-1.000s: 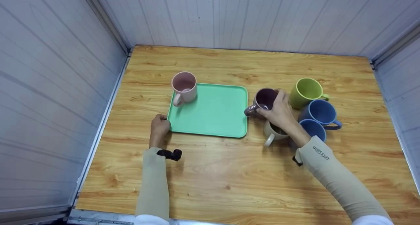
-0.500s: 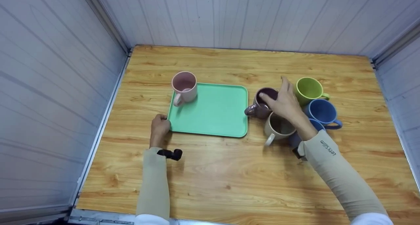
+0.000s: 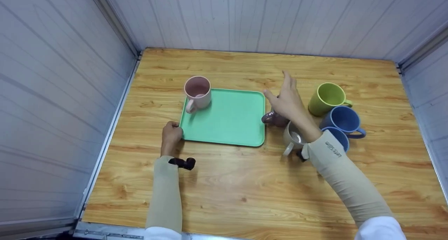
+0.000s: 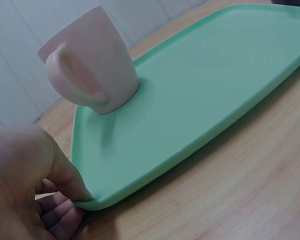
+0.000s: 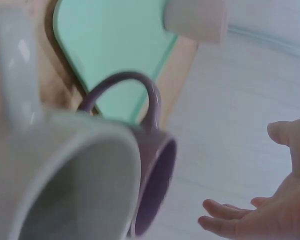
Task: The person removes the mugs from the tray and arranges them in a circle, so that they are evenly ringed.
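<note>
My left hand (image 3: 171,138) holds the near left corner of a green tray (image 3: 231,121), the thumb over the rim and the other fingers curled below it in the left wrist view. A pink mug (image 4: 97,60) stands upright on the tray's far left corner. Over a purple mug (image 3: 277,121) just right of the tray, my right hand (image 3: 288,101) is spread, thumb apart from the fingers, holding nothing. The hand covers most of that mug in the head view; its handle (image 5: 125,77) points toward the tray. A greyish-white mug (image 3: 291,138) stands close to the purple one, partly under my wrist.
To the right, a yellow-green mug (image 3: 323,101) and two blue mugs, one farther back (image 3: 344,119) and one nearer (image 3: 337,136), stand close together. Wood-patterned table (image 3: 224,198) surrounds the tray. Pale panel walls (image 3: 217,19) rise at the back and both sides.
My right hand has let go of the purple mug, lifted off it and shifted left and away from me. The purple mug stays in place. My left hand has kept its hold on the tray.
</note>
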